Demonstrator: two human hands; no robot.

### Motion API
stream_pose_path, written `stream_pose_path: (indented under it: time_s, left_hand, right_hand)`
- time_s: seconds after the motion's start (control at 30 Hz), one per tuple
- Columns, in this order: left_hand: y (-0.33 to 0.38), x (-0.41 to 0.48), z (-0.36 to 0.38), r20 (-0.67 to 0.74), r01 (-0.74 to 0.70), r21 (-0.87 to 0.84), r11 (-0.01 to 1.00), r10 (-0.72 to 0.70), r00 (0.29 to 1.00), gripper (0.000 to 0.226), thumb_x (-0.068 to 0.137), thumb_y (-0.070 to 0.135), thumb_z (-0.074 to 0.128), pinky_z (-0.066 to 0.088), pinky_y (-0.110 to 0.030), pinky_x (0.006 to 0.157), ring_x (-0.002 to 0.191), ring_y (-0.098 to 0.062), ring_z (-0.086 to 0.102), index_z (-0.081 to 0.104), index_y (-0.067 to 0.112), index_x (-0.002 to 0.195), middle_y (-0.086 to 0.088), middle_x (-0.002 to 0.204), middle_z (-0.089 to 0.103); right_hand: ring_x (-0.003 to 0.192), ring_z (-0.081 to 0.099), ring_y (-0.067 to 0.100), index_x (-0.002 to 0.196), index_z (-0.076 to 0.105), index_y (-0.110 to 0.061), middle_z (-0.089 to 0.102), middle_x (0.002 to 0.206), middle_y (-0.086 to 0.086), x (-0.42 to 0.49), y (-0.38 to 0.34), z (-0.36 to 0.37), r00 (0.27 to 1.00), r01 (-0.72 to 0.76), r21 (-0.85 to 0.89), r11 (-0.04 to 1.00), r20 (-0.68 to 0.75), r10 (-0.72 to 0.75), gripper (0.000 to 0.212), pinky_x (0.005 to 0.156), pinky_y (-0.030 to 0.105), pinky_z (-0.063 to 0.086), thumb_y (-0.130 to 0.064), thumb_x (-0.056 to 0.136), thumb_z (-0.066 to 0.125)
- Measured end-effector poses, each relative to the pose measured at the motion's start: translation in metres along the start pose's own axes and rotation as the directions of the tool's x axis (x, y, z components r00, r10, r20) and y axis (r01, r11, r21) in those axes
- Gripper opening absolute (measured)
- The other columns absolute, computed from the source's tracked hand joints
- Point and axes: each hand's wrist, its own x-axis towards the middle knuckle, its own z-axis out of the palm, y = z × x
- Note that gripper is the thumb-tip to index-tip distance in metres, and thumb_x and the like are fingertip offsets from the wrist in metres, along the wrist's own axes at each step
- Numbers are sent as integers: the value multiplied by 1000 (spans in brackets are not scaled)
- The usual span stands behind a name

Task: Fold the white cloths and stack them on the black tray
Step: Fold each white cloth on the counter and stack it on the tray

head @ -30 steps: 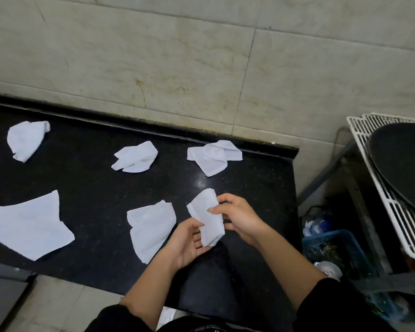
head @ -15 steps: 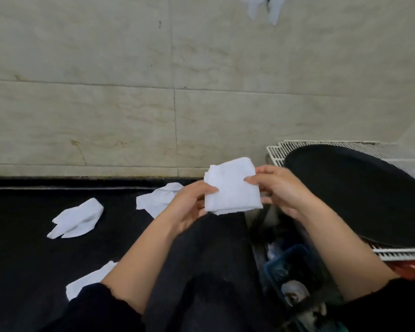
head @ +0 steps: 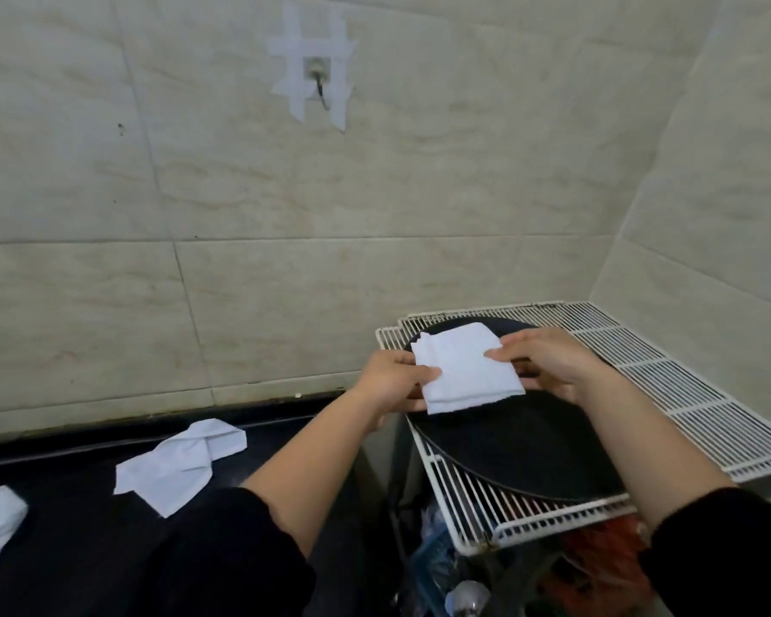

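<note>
Both hands, left hand [head: 390,380] and right hand [head: 548,362], pinch the folded cloth [head: 461,367] by opposite edges over the black tray [head: 521,443].

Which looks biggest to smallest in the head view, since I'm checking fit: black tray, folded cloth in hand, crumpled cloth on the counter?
1. black tray
2. crumpled cloth
3. folded cloth
The two cloths look close; distance makes that order unsure.
</note>
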Motion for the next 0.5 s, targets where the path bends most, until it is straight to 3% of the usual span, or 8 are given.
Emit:
stream_pose_path:
  time_s: [0.07,0.2,0.27,0.33,0.5]
  left_hand:
    - [-3,5,11,-35,2,77,997,1,999,18,88,5,68,55,-21,51,73,-18,69,64,-3,103,-16,101,70]
    - [-9,16,27,-74,25,212,977,-9,997,8,86,-3,66,61,-37,73,94,-31,69,65,-5,94,-25,107,68]
    - [-10,20,30,-79,47,279,959,-26,997,12,84,-5,67,60,-43,80,96,-32,68,67,-7,96,-23,102,67]
    - [-12,22,33,-66,52,382,923,-30,997,11,83,-2,68,55,-50,89,90,-27,64,65,3,93,-16,93,60]
    - [-18,26,37,-120,43,448,893,12,993,12,81,-4,67,60,-40,80,80,-23,62,57,4,80,-16,89,61]
  right_hand:
    - [68,69,15,94,69,-7,75,82,6,6,12,-10,999,-40,-21,999,-19,40,23,64,29,54,-3,73,79]
    - [57,69,10,93,70,-6,75,72,3,15,33,-25,991,-135,-65,989,-17,134,20,57,27,55,0,75,76]
    - [67,71,14,95,71,-5,76,80,7,18,40,-28,986,-165,-107,980,-18,164,20,58,28,57,1,76,75]
    - [75,72,18,95,71,-4,75,88,10,21,45,-26,986,-167,-139,976,-34,164,21,58,29,57,2,76,75]
    - [77,70,19,95,69,-5,73,89,13,24,53,-18,995,-84,-211,974,-69,70,20,57,26,54,0,76,75]
